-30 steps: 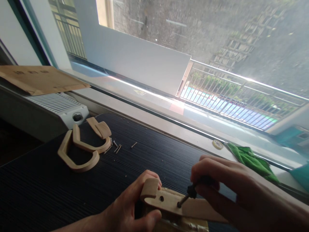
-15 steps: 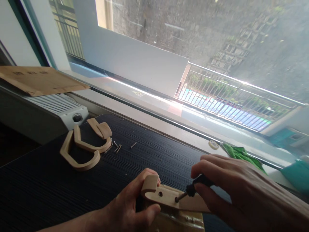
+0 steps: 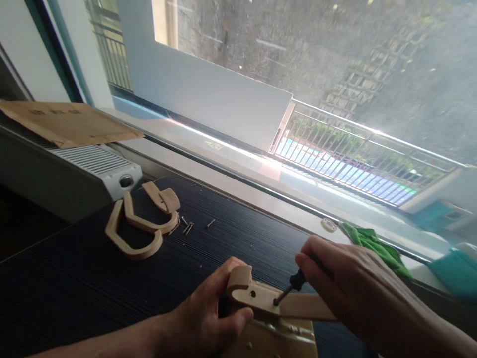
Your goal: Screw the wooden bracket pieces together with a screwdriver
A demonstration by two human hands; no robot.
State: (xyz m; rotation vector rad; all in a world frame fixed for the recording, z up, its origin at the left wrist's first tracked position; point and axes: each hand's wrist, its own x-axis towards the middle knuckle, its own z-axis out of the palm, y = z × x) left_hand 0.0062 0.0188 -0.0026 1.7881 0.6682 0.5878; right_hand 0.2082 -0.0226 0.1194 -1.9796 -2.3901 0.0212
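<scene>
My left hand (image 3: 208, 313) is closed around the hooked end of a light wooden piece (image 3: 261, 298) that lies on top of a wooden block (image 3: 276, 340) at the near edge of the black ribbed table (image 3: 93, 293). My right hand (image 3: 354, 293) grips a small black-handled screwdriver (image 3: 292, 286). Its tip sits in a hole on the wooden piece, just right of a second open hole.
Two curved wooden hooks (image 3: 139, 226) and several loose screws (image 3: 188, 226) lie at the table's far left. A white radiator (image 3: 93, 164) with brown cardboard (image 3: 70, 122) on it stands left. A green cloth (image 3: 376, 243) and a small tape roll (image 3: 328, 224) rest on the window sill.
The wooden piece and both hands have shifted slightly right and up in view. My right hand has closed in tighter over the screwdriver, whose tip stays in the same hole.
</scene>
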